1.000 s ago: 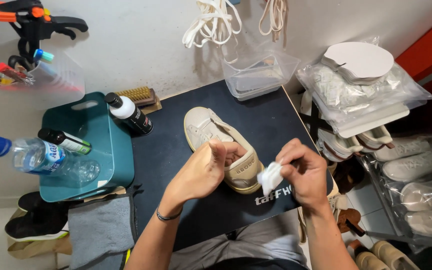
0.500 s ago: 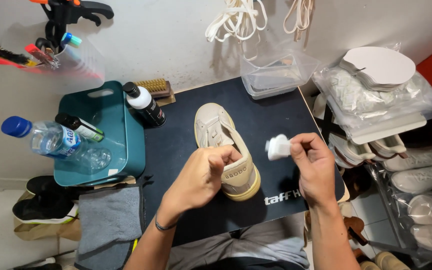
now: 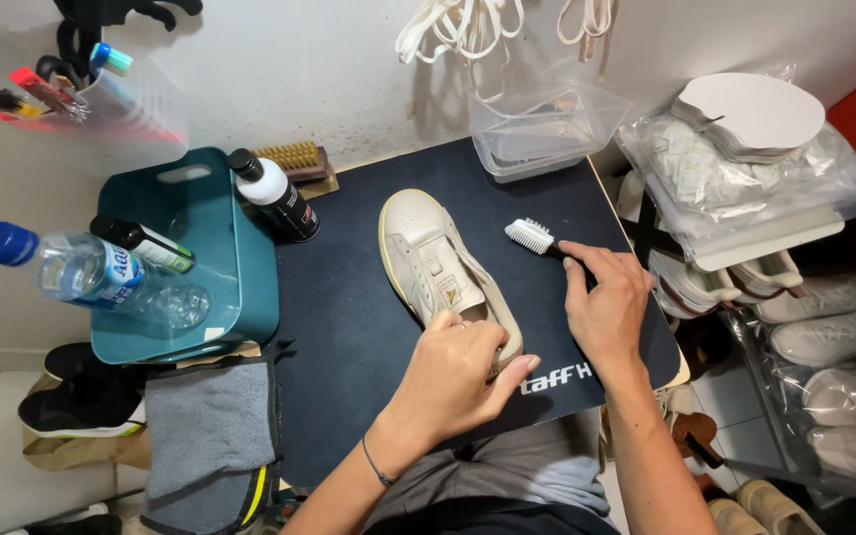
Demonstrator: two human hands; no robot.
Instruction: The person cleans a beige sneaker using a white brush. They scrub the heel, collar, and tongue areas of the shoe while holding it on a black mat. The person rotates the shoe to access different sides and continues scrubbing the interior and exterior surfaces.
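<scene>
A cream lace-less sneaker (image 3: 426,256) lies on the dark mat (image 3: 349,307), toe pointing away from me. My left hand (image 3: 463,372) wraps over its heel and holds it down. My right hand (image 3: 604,309) grips the dark handle of a small brush (image 3: 531,236) whose white bristle head hovers just right of the shoe's middle, not touching it.
A teal tub (image 3: 240,267) at the left holds a water bottle (image 3: 81,277) and a small dark bottle (image 3: 143,246). A black-and-white bottle (image 3: 274,196) and wooden brush (image 3: 294,159) stand behind the mat. Clear container (image 3: 542,124) at back; bagged shoes (image 3: 824,337) at right; grey cloth (image 3: 210,436).
My left hand slid from inside the shoe's opening to over its heel. My right hand turned the brush so its head points away, up beside the shoe. The camera view shifted slightly.
</scene>
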